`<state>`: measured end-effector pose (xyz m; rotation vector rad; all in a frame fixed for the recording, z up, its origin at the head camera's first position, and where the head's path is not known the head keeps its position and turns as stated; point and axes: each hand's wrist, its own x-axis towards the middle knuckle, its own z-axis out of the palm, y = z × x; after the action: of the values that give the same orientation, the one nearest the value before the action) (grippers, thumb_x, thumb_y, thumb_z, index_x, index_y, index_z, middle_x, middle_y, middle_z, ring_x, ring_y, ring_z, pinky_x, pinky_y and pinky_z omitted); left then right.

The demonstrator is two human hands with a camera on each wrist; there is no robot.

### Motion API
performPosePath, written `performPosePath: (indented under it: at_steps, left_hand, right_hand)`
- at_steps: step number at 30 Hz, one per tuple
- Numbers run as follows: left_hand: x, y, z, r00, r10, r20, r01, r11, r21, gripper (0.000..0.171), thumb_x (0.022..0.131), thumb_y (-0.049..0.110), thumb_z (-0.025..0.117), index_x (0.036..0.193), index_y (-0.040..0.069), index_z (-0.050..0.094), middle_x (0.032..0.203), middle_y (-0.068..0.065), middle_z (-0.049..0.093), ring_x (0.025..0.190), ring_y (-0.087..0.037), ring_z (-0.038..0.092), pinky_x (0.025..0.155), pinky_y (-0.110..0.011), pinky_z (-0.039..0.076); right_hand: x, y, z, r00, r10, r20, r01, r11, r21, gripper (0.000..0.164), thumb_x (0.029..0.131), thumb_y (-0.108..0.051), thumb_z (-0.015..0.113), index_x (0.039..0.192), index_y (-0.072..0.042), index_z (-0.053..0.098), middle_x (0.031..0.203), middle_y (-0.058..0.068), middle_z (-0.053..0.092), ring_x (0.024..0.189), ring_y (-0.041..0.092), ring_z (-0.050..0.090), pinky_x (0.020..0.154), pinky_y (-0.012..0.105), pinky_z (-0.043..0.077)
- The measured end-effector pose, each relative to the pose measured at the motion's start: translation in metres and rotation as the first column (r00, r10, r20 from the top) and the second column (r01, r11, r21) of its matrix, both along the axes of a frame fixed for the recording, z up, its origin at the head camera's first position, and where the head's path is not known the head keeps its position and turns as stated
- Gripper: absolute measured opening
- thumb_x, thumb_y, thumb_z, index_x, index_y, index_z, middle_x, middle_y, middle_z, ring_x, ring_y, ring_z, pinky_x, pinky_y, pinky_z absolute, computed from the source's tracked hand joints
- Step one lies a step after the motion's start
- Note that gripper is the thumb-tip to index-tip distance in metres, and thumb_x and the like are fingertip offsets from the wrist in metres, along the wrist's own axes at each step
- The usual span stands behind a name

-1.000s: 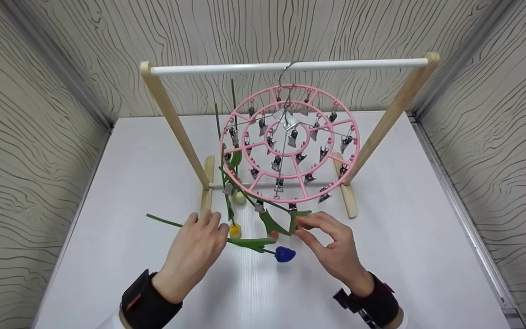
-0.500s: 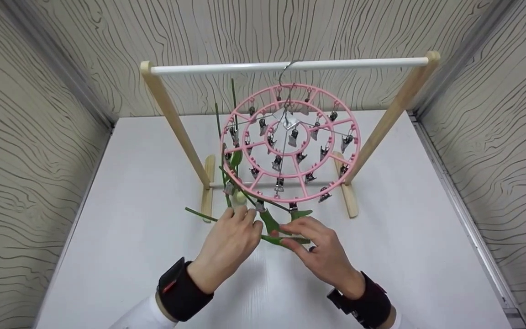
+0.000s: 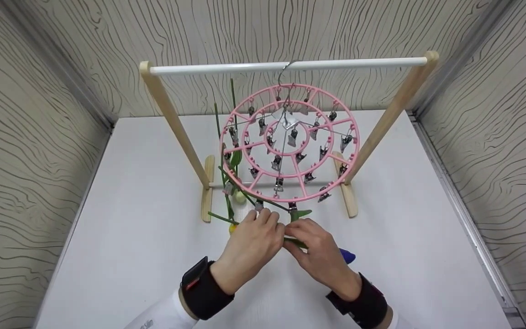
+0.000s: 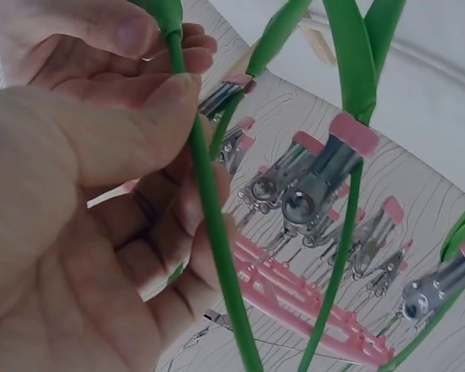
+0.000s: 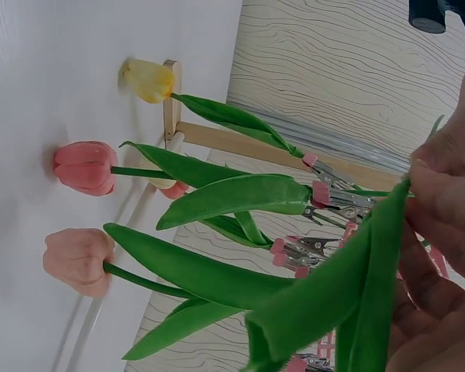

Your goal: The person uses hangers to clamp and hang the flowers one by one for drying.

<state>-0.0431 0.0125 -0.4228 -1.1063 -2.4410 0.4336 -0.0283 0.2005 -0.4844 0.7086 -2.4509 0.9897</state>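
A blue tulip [image 3: 347,256] lies crosswise beneath the front of the pink hanger, its flower just right of my right hand [image 3: 320,253]. My left hand [image 3: 256,237] pinches its green stem [image 4: 217,232] between thumb and fingers. Close beside it, my right thumb and fingers pinch the tulip where leaf and stem meet. The broad leaves [image 5: 325,310] cross the right wrist view. Above the hands hangs the round pink clip hanger [image 3: 302,185]; metal clips with pink tips, such as this clip [image 4: 325,178], grip the stems of other tulips.
The hanger hooks onto the white rod [image 3: 226,68] of a wooden rack. Upside down from the clips hang a yellow tulip [image 5: 149,81], a pink tulip [image 5: 85,167] and a paler pink tulip [image 5: 79,261]. Patterned panels [image 3: 345,27] enclose the white table [image 3: 144,164].
My left hand has moved right with the blue tulip, its flower passing my right hand. My right hand has left a hanging tulip's leaf and now pinches the blue tulip.
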Motion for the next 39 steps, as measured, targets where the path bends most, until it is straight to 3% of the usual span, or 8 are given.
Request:
performPosePath:
  at_steps: [9,14,19,25,28,31,35,39]
  left_hand:
    - [0.000,0.004,-0.002,1.000,-0.004,0.029,0.003,1.000,0.005,0.014,0.094,0.029,0.081,0.095,0.018,0.073,0.089,0.003,0.066,0.090,-0.015,0.063,0.083,-0.026,0.058]
    - [0.000,0.000,-0.003,0.998,-0.057,-0.032,0.061,0.989,0.135,0.017,0.094,0.030,0.081,0.099,0.019,0.069,0.093,0.003,0.066,0.090,-0.016,0.059,0.083,-0.027,0.050]
    - [0.003,-0.003,-0.006,0.986,-0.156,-0.050,0.163,0.912,0.377,0.018,0.095,0.033,0.080,0.103,0.020,0.071,0.090,0.006,0.066,0.087,-0.014,0.056,0.078,-0.024,0.046]
    - [0.004,-0.004,-0.019,0.959,-0.248,0.139,0.121,0.799,0.589,0.021,0.095,0.034,0.081,0.109,0.020,0.075,0.091,0.006,0.070,0.086,-0.010,0.060,0.076,-0.020,0.053]
    - [0.000,-0.003,-0.030,0.932,-0.272,0.238,0.026,0.707,0.707,0.019,0.094,0.030,0.082,0.107,0.018,0.075,0.093,0.005,0.071,0.086,-0.009,0.064,0.075,-0.021,0.056]
    - [-0.005,0.000,-0.041,0.886,-0.328,0.326,-0.103,0.548,0.830,0.019,0.093,0.022,0.083,0.108,0.013,0.074,0.093,0.001,0.073,0.083,-0.008,0.067,0.071,-0.021,0.059]
    - [-0.008,0.007,-0.049,0.824,-0.437,0.361,-0.225,0.333,0.916,0.021,0.095,0.018,0.080,0.111,0.008,0.073,0.095,-0.003,0.076,0.079,-0.008,0.068,0.067,-0.027,0.062]
    - [-0.009,0.015,-0.051,0.781,-0.524,0.340,-0.275,0.201,0.940,0.021,0.097,0.018,0.077,0.112,0.005,0.072,0.101,-0.006,0.078,0.082,-0.011,0.073,0.065,-0.028,0.061]
  right_hand:
    - [0.000,0.004,-0.002,1.000,-0.024,0.003,0.024,1.000,0.017,0.019,0.078,0.000,0.089,0.094,-0.008,0.082,0.090,0.000,0.077,0.081,0.009,0.068,0.073,0.018,0.062]
    - [-0.002,0.011,-0.002,1.000,-0.029,0.000,0.029,0.999,-0.029,0.022,0.080,-0.001,0.088,0.099,-0.011,0.083,0.092,-0.003,0.078,0.080,0.007,0.068,0.072,0.008,0.057]
    - [-0.002,0.020,-0.006,0.998,-0.043,0.034,0.047,0.994,-0.096,0.022,0.082,0.000,0.086,0.099,-0.013,0.082,0.092,-0.005,0.076,0.082,0.004,0.068,0.069,0.008,0.056]
    - [-0.003,0.027,-0.009,0.997,-0.050,0.057,0.061,0.976,-0.210,0.018,0.085,0.001,0.083,0.101,-0.008,0.082,0.093,-0.004,0.078,0.084,0.007,0.072,0.069,0.010,0.058]
    - [-0.001,0.029,-0.009,0.996,-0.040,0.075,0.059,0.960,-0.275,0.017,0.088,0.000,0.081,0.100,-0.011,0.082,0.093,-0.004,0.078,0.084,0.006,0.072,0.066,0.013,0.058]
    - [0.000,0.029,-0.009,0.995,-0.027,0.091,0.056,0.941,-0.334,0.019,0.088,0.001,0.080,0.100,-0.014,0.082,0.092,-0.002,0.079,0.085,0.006,0.073,0.067,0.015,0.058]
    - [0.002,0.026,-0.010,0.994,-0.020,0.105,0.059,0.920,-0.386,0.024,0.087,0.005,0.080,0.100,-0.014,0.081,0.092,0.001,0.079,0.086,0.004,0.074,0.070,0.015,0.060]
    - [0.003,0.023,-0.012,0.992,-0.017,0.121,0.067,0.906,-0.417,0.025,0.087,0.007,0.079,0.101,-0.015,0.081,0.091,0.002,0.079,0.087,0.003,0.074,0.074,0.017,0.062]
